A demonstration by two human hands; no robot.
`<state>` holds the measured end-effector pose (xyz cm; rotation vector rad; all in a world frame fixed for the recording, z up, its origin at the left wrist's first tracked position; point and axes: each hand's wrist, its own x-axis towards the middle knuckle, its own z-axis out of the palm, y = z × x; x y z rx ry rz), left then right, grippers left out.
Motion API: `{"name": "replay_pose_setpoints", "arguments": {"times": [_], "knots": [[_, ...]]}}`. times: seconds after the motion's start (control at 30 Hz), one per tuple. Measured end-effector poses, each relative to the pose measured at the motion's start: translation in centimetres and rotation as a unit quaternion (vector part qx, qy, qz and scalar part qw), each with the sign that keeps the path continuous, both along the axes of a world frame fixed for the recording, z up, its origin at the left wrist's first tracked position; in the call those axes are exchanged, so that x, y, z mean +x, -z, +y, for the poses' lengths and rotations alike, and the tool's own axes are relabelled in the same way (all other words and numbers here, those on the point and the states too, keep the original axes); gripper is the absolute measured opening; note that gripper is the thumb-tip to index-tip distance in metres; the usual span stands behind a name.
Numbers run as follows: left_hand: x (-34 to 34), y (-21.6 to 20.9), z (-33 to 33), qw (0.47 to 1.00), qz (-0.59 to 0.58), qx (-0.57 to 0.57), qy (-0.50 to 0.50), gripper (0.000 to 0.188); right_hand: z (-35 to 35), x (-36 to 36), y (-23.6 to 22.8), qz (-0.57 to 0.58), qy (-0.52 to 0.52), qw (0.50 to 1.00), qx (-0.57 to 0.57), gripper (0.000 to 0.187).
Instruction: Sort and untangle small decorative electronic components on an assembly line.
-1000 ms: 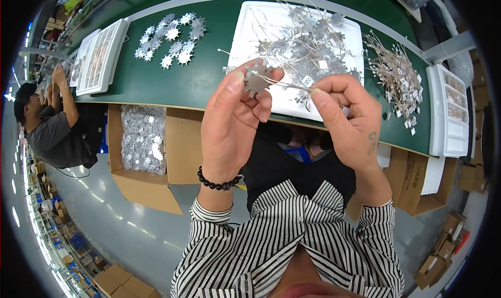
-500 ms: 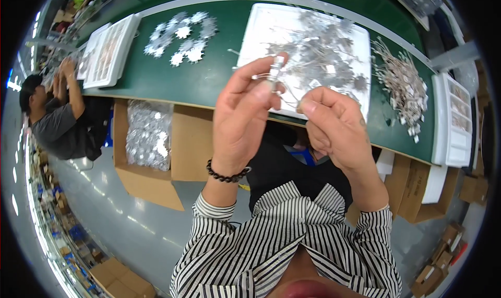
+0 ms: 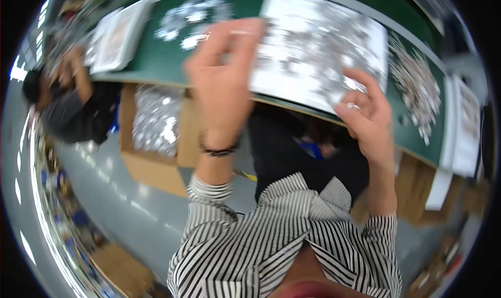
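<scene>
My left hand (image 3: pixel 222 71), smeared by motion, is raised over the green table's front edge, left of the white tray (image 3: pixel 269 84). Its thumb and fingers come together in a pinch, with a blurred white wire streak across the fingertips. My right hand (image 3: pixel 370 115) is at the tray's near right corner, index finger and thumb apart. A bright glint shows between those fingers; I cannot tell whether it is a piece or the tray behind. Silvery, toothed flat pieces with thin wires (image 3: pixel 342 42) lie heaped in the tray.
Silvery toothed pieces (image 3: pixel 195 16) form a group on the table (image 3: pixel 141 55). Wired pieces (image 3: pixel 417 91) lie piled right of the tray. White divided trays (image 3: pixel 122 34) stand far left; another (image 3: pixel 464 120) is far right. A carton (image 3: pixel 151 170) holds bagged silvery pieces. A co-worker (image 3: pixel 65 107) works at left.
My hands have moved apart: the left went up and left with the small wired piece it held, and the right moved slightly right, its fingers spreading. The view has shifted and blurred.
</scene>
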<state>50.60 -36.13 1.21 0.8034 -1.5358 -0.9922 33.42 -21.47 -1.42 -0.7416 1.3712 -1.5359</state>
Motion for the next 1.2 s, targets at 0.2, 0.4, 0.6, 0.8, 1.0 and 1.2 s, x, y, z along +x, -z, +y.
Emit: {"name": "replay_pose_setpoints", "arguments": {"times": [0.2, 0.4, 0.6, 0.8, 1.0, 1.2], "knots": [[-3.3, -0.5, -0.3, 0.981, -0.163, -0.061, 0.084, 0.014, -0.3, -0.5, -1.4, 0.146, 0.041, 0.986, -0.074, 0.047], [-4.1, -0.7, 1.0, 0.972, -0.166, -0.129, 0.102, 0.015, -3.5, -0.2, -0.9, 0.317, 0.028, 0.945, -0.076, 0.021], [-3.5, 0.0, -1.6, 0.976, -0.188, -0.029, 0.102, 0.023, -3.8, -3.4, 0.8, 0.510, 0.080, 0.856, -0.032, 0.014], [4.1, 8.8, -18.1, 0.857, -0.423, -0.137, -0.261, 0.065, -4.2, -3.1, -0.3, 0.353, 0.099, 0.930, -0.011, 0.022], [4.0, 10.5, -21.7, 0.813, -0.505, -0.195, -0.213, 0.051, -3.3, -3.3, -0.8, 0.297, 0.123, 0.940, -0.112, 0.013], [2.1, 7.3, -16.2, 0.950, -0.271, -0.044, -0.148, 0.025, -3.4, -0.2, -1.5, 0.299, 0.095, 0.938, -0.145, 0.013]]}}
